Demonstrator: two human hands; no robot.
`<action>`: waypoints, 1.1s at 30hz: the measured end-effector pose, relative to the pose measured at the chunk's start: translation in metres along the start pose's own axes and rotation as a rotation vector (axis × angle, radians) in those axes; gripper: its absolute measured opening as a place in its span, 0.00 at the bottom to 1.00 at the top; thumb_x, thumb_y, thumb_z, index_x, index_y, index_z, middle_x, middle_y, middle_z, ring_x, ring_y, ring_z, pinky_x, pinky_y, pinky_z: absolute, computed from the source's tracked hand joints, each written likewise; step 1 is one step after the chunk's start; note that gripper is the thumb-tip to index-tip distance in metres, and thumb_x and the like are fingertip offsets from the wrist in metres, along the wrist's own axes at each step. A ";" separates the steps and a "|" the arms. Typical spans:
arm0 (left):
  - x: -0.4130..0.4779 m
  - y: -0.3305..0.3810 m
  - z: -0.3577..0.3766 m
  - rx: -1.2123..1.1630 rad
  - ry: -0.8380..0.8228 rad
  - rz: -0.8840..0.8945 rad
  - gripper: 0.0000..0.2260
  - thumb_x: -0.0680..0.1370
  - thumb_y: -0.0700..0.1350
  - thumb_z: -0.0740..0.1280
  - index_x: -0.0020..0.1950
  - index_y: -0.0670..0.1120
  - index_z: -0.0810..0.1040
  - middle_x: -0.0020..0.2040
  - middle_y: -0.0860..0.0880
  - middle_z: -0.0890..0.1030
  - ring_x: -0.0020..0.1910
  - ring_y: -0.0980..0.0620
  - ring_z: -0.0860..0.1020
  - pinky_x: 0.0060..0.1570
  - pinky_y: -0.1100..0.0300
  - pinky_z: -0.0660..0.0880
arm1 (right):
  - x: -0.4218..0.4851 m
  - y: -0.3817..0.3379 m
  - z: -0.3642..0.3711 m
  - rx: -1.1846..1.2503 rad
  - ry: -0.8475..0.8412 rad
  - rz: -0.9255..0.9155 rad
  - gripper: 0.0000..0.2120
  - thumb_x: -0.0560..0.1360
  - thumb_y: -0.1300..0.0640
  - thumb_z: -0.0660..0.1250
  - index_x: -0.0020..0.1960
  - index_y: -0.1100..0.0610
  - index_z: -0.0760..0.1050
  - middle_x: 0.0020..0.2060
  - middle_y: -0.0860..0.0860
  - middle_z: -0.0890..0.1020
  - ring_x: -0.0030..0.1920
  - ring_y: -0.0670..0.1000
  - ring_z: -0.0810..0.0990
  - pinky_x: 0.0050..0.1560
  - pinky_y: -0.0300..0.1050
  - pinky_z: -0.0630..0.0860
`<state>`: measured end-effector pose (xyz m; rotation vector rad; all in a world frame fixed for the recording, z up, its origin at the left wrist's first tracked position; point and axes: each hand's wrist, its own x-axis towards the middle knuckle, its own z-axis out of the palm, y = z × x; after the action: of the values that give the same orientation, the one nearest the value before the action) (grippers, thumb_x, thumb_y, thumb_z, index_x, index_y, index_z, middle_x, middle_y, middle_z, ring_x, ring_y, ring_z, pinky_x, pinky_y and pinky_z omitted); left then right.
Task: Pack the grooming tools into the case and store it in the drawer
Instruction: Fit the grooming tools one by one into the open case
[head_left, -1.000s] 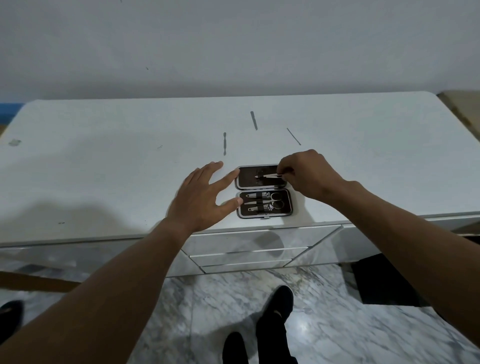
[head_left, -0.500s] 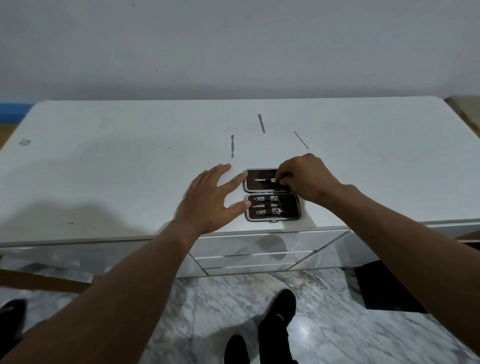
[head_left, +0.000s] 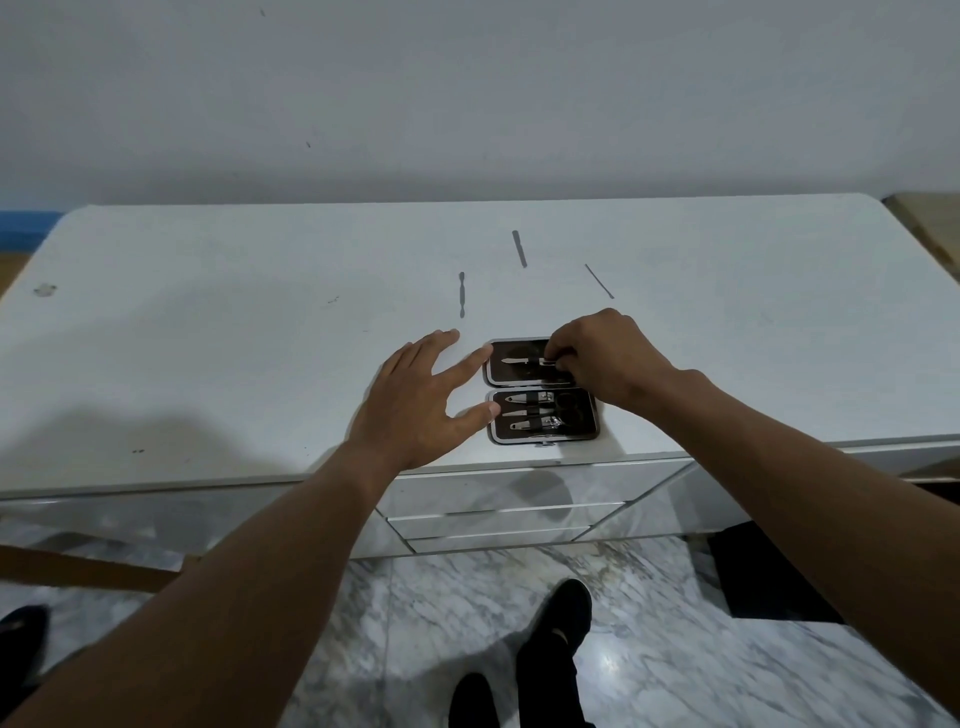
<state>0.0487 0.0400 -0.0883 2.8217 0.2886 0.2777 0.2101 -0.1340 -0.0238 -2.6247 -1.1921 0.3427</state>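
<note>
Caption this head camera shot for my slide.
Right hand pinches a tool into the open case, left hand touching its edge; three loose tools lie behind.

The right hand (head_left: 608, 364), pinching the small metal tool (head_left: 519, 360), has slid it leftward and lower into the upper half of the case (head_left: 511, 375), its knuckles now covering more of that half.

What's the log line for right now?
left hand: open, touching case edge | right hand: pinching tool in case's far half | loose: nail file, cuticle pusher, thin pick
</note>
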 end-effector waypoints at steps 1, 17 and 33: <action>0.000 0.000 0.000 -0.002 0.000 0.000 0.29 0.76 0.69 0.53 0.75 0.62 0.61 0.76 0.49 0.64 0.75 0.49 0.61 0.72 0.49 0.59 | 0.001 -0.001 0.000 0.000 0.000 0.001 0.11 0.74 0.62 0.65 0.51 0.52 0.82 0.47 0.57 0.84 0.47 0.59 0.81 0.48 0.45 0.77; -0.001 0.001 -0.001 0.001 -0.006 -0.010 0.29 0.75 0.69 0.52 0.75 0.62 0.61 0.76 0.49 0.64 0.75 0.49 0.60 0.72 0.49 0.58 | 0.001 -0.005 0.002 0.002 -0.020 -0.023 0.12 0.74 0.63 0.64 0.52 0.53 0.82 0.48 0.57 0.85 0.48 0.59 0.80 0.47 0.45 0.75; 0.000 0.003 -0.003 0.000 -0.009 -0.011 0.28 0.77 0.67 0.55 0.75 0.60 0.63 0.74 0.48 0.66 0.73 0.48 0.63 0.71 0.47 0.63 | 0.078 -0.014 -0.014 0.152 0.157 0.216 0.10 0.76 0.58 0.63 0.55 0.58 0.80 0.54 0.58 0.83 0.54 0.61 0.80 0.53 0.46 0.74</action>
<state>0.0489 0.0379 -0.0840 2.8195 0.3023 0.2626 0.2546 -0.0681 -0.0148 -2.5958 -0.8040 0.2487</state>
